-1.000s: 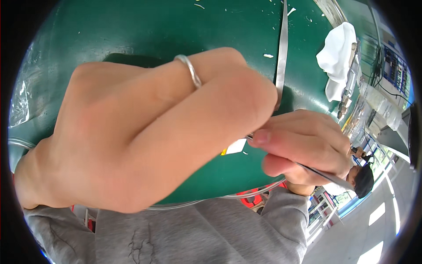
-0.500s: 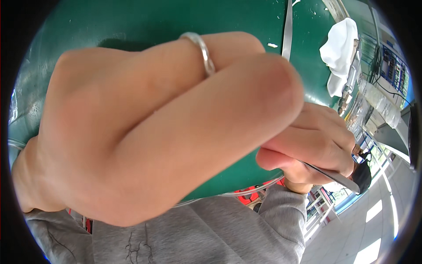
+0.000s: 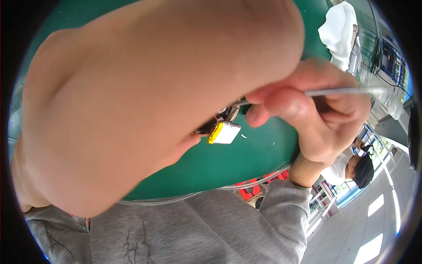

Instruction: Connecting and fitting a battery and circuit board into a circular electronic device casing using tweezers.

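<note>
My left hand point(image 3: 145, 92) looms large across the view, its fingers curled round a small round black device point(image 3: 229, 113). Most of that device is hidden behind the hand; an edge with fine wires and small parts shows. From it hangs a silvery-white pouch battery point(image 3: 227, 133) with yellow tape along one side. On the right, my right hand point(image 3: 329, 110) is closed round a thin flat metal tool point(image 3: 343, 91). The tool's tip reaches the device's edge beside my left fingers; its other end sticks out past my right hand.
Beneath my hands lies a green tabletop point(image 3: 176, 180) with a clear rim and small white scraps. A crumpled white cloth or glove point(image 3: 337, 31) lies at the far right. A person point(image 3: 351, 169) in white is beyond the table on the right, above a pale tiled floor.
My left hand has shifted, and the device with its battery has come into view below it. My right hand has moved up and turned, bringing the metal tool to the device.
</note>
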Demonstrator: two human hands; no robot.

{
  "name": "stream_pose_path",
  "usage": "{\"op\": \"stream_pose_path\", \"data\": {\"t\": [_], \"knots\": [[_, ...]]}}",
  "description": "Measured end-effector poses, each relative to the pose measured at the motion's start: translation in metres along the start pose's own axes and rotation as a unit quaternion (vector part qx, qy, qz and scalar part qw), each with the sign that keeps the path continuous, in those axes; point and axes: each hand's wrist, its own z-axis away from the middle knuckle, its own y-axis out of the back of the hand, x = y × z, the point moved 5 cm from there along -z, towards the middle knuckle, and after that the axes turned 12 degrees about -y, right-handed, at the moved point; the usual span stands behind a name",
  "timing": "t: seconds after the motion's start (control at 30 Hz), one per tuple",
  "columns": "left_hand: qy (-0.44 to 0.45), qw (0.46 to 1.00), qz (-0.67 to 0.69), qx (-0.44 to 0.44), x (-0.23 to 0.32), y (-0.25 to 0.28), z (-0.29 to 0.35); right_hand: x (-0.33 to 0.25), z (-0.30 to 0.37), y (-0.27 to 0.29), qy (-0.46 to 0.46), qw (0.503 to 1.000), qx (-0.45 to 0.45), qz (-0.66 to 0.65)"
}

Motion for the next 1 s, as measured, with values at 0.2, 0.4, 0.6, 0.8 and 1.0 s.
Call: {"op": "stream_pose_path", "data": {"t": [0.2, 0.4, 0.6, 0.8, 1.0], "knots": [[0.066, 0.997, 0.03, 0.036, 0.003, -0.002, 0.008, 0.006, 0.007, -0.01, -0.175, 0.978, 0.108, 0.017], [0.092, 0.995, 0.046, -0.003, 0.001, -0.001, 0.006, 0.003, 0.019, -0.012, -0.191, 0.968, 0.163, -0.001], [0.043, 0.998, 0.037, -0.02, -0.005, 0.0, -0.001, 0.002, 0.018, -0.006, -0.033, 0.996, 0.08, -0.005], [-0.045, 0.998, -0.044, -0.009, 0.0, -0.008, -0.002, -0.009, 0.025, -0.021, 0.149, 0.973, 0.068, 0.163], [0.019, 0.998, 0.031, 0.042, 0.0, 0.0, 0.005, -0.005, 0.021, -0.022, 0.209, 0.966, 0.088, 0.124]]}}
